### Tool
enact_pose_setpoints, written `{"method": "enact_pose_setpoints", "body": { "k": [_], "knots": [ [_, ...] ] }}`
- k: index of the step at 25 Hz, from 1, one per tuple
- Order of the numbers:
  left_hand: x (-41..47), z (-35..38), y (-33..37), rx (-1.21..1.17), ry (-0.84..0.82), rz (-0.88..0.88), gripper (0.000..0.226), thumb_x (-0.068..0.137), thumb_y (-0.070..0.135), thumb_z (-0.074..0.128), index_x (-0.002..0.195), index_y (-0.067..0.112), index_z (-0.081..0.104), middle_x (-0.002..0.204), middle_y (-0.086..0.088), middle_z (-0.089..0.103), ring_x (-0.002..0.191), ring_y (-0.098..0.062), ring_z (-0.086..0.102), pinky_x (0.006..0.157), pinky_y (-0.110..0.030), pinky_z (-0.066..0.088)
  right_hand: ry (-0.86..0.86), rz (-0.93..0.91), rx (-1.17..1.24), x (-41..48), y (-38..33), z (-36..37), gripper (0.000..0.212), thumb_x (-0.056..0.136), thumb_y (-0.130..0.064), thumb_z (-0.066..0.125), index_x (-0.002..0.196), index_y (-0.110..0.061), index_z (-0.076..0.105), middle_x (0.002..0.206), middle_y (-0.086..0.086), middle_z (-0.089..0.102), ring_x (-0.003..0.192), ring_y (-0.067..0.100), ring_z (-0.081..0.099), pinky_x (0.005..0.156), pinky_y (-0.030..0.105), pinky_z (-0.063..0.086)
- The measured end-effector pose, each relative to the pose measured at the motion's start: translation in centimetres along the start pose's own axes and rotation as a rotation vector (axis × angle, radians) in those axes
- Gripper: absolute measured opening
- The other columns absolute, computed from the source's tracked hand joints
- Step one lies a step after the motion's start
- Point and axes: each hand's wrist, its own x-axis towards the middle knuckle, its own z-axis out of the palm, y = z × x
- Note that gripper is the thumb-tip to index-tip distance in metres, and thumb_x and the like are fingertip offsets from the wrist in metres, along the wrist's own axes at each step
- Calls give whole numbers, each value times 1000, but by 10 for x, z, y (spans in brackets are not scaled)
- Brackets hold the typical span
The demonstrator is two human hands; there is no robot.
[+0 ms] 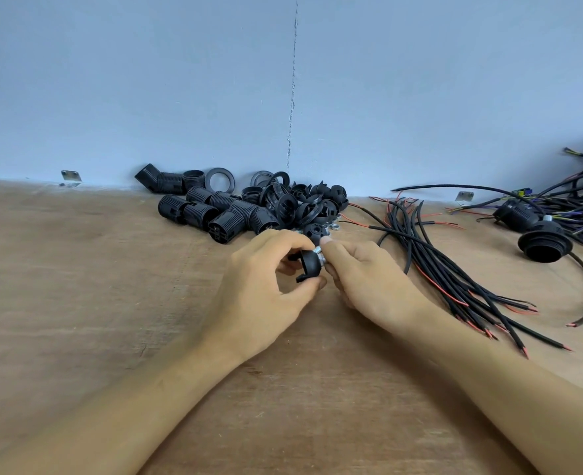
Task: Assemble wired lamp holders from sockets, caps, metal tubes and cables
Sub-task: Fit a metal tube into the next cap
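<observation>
My left hand [266,282] grips a black dome-shaped cap [309,265] above the wooden table [77,286]. A short silver metal tube [320,257] sticks out of the cap's top, and my right hand [362,279] pinches it between thumb and fingertips. Both hands meet at the table's middle. Just behind them lies a heap of black threaded sockets [221,210], rings and caps [304,200], with small metal nuts [334,227] at its near edge. A bundle of black cables with red wire ends [461,272] lies to the right of my right hand.
At the far right sit assembled lamp holders [544,243] with cables attached, among a tangle of wires [574,200]. A blue wall [283,80] closes the table's far side, with two small metal brackets [70,176] at its base.
</observation>
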Motion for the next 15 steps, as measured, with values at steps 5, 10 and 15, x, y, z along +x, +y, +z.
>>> {"method": "enact_pose_setpoints", "body": {
  "k": [5, 10, 15],
  "knots": [
    [0, -3, 5, -68, -21, -189, 39, 74, 40, 81, 111, 37, 68, 91, 14, 70, 81, -9, 70, 72, -23, 57, 189, -32, -82, -1, 7, -5, 54, 105, -47, 38, 69, -12, 56, 56, -5, 56, 56, 10, 49, 60, 27, 41],
    [6, -9, 0, -125, 88, -362, 36, 70, 31, 87, 99, 36, 66, 101, 5, 62, 86, -14, 67, 76, -32, 58, 384, 13, -729, 11, 29, -27, 26, 92, -21, 55, 117, -21, 63, 119, 2, 60, 114, 28, 51, 94, 41, 37],
    [3, -5, 0, -39, 37, -286, 40, 77, 18, 88, 111, 33, 73, 106, 16, 56, 89, -9, 63, 81, -28, 53, 382, 189, -1016, 21, 39, -33, 23, 89, -19, 50, 110, -13, 57, 124, 9, 57, 118, 33, 40, 87, 42, 23]
  ]
}}
